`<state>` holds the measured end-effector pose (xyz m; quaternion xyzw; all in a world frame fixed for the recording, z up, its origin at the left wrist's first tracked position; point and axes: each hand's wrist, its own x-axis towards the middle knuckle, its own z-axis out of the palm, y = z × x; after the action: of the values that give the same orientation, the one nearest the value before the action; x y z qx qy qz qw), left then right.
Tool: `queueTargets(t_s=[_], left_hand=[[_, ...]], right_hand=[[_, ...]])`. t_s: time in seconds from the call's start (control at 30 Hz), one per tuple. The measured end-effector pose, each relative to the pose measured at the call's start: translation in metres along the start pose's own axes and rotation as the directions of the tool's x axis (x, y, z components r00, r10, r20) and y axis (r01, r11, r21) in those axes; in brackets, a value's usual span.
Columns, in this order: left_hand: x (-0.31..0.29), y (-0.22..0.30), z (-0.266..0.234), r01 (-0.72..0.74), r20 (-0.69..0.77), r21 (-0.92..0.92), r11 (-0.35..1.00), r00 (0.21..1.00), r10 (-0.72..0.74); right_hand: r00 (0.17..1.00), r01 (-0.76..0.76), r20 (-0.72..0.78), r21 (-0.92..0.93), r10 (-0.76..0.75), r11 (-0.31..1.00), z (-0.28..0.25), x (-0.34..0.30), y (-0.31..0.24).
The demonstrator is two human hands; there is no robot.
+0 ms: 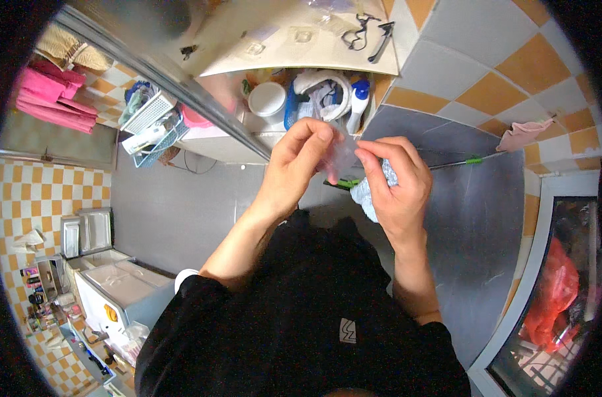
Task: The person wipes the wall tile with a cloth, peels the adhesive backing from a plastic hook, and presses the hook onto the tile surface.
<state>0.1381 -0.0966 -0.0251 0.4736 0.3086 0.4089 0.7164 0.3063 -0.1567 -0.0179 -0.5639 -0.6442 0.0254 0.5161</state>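
In front of my chest, my left hand is closed on a thin, crumpled sheet of clear plastic, perhaps a small bag. Its thumb and forefinger pinch the top of the plastic. Close by on the right, my right hand has thumb and forefinger brought together at the plastic's edge; whether they grip it I cannot tell. A speckled light blue cloth hangs bunched under the right hand's fingers, seemingly held by them. Part of the cloth is hidden behind that hand.
Ahead is a pale shelf with black-framed glasses. Below stand a white-lidded tub and a blue-capped bottle. A green-and-grey pole crosses behind my right hand. Baskets hang left; a white cabinet stands lower left.
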Motion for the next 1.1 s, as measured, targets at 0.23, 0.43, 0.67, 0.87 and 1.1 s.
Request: queueTargets(t_s=[0.23,0.43,0.67,0.87,1.1], left_hand=[[-0.007,0.002,-0.030,-0.019,0.033,0.084,0.996,0.999,0.016],[-0.009,0.002,-0.053,0.073,-0.011,0.073,0.995,0.997,-0.072],[-0.014,0.014,-0.093,0.127,-0.187,-0.155,0.980,0.970,-0.156],[-0.011,0.013,-0.089,0.125,-0.060,-0.302,0.945,0.987,-0.150],[-0.009,-0.007,-0.084,0.174,-0.068,-0.184,0.967,0.980,-0.189]], right_hand=[[1.000,0.027,0.019,-0.174,-0.024,0.984,0.040,0.001,-0.005],[0.994,-0.102,-0.072,-0.304,0.084,0.947,0.065,-0.009,0.010],[0.784,-0.602,-0.113,-0.376,0.610,0.704,0.012,-0.029,0.082],[0.876,-0.449,-0.012,-0.387,0.483,0.805,0.011,-0.059,0.068],[0.651,-0.758,0.195,0.110,0.734,0.643,0.013,-0.062,0.042]])
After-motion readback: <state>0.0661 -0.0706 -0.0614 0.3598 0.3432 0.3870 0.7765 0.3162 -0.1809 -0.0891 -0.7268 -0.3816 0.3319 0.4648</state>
